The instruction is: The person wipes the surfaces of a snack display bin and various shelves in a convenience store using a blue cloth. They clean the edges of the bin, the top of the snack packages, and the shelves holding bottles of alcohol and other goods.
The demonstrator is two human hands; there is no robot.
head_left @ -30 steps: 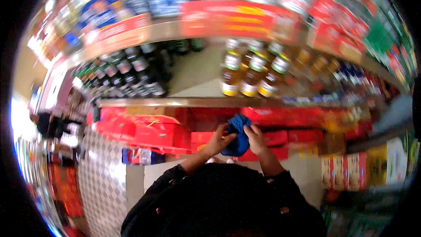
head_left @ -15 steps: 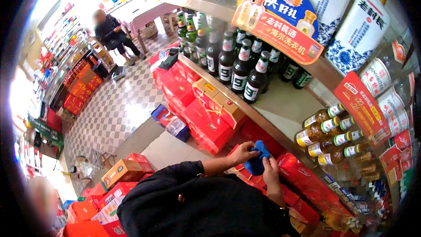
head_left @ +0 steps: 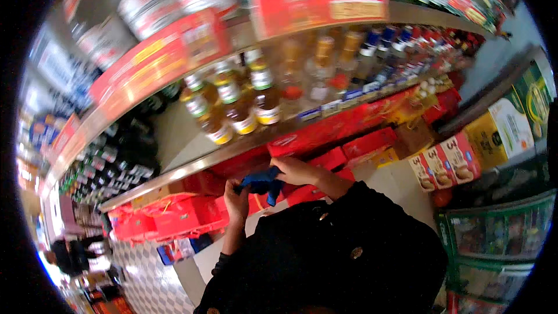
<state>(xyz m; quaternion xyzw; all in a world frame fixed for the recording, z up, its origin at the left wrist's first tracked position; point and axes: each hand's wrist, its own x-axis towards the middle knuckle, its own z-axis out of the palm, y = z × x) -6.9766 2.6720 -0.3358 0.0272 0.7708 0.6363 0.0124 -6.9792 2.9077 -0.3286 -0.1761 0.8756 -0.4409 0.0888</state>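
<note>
A crumpled blue cloth [head_left: 264, 185] is stretched between my two hands in front of my chest, just out from the shelf's front edge. My left hand [head_left: 235, 202] pinches one side of it, fingers closed. On the other side my right hand [head_left: 295, 172] grips it, with part of the cloth hanging below the fingers. Beyond my hands, several amber bottles [head_left: 235, 102] with white and yellow labels stand on the shelf [head_left: 185, 139]. Clear bottles with orange caps [head_left: 321, 68] stand to their right, blurred.
Red gift boxes [head_left: 186, 212] line the floor under the shelf. Dark beer bottles [head_left: 107, 160] crowd its left part. Red promotional strips [head_left: 160, 52] hang from the upper shelf. To the right are stacked cartons [head_left: 446, 163] and a green-framed glass-fronted cabinet [head_left: 494, 229]. A seated person [head_left: 70, 256] is far left.
My view and body have swung to the right, so the amber bottles are now straight ahead. The blue cloth, bunched before, now hangs looser between my hands.
</note>
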